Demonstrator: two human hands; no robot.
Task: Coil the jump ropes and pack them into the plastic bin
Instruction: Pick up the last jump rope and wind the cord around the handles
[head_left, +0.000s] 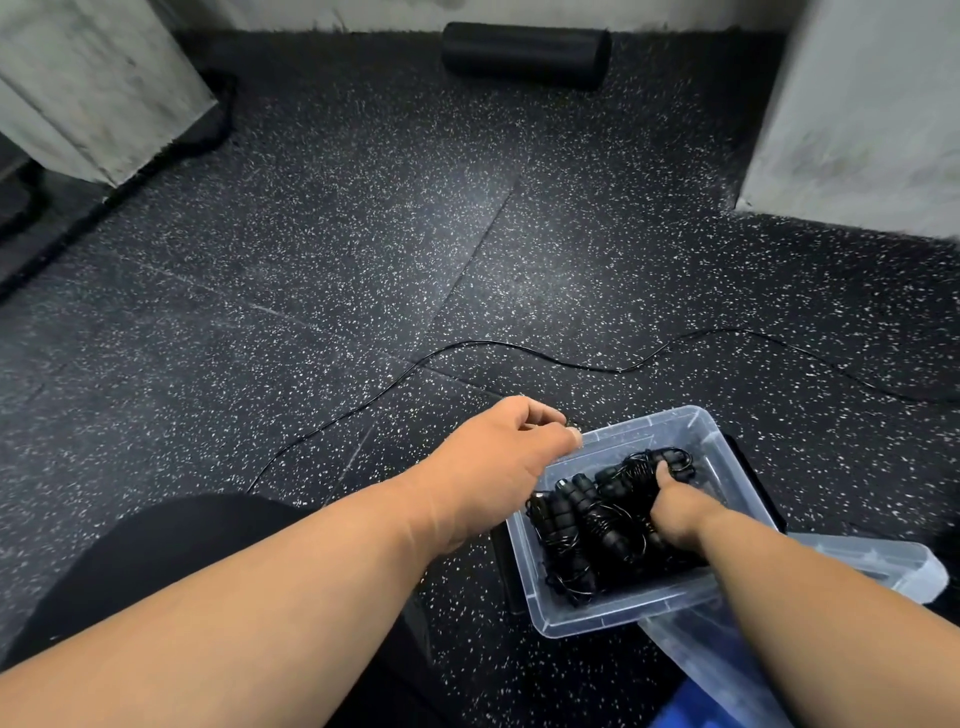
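A clear plastic bin (597, 618) sits on the speckled floor at the lower right. Several coiled black jump ropes (587, 514) with foam handles lie inside it. My right hand (675, 512) is down in the bin, its fingers curled over the rope bundle on the right side. My left hand (498, 462) hovers at the bin's far left corner with the fingers curled and the thumb against them; what it holds, if anything, I cannot make out. One more black jump rope (519, 347) lies uncoiled across the floor beyond the bin.
A clear lid (878, 561) lies under my right forearm, beside the bin. A black foam roller (524, 54) rests by the back wall. Pale concrete pillars (857, 119) stand at left and right. My knee in black cloth (156, 551) is at lower left.
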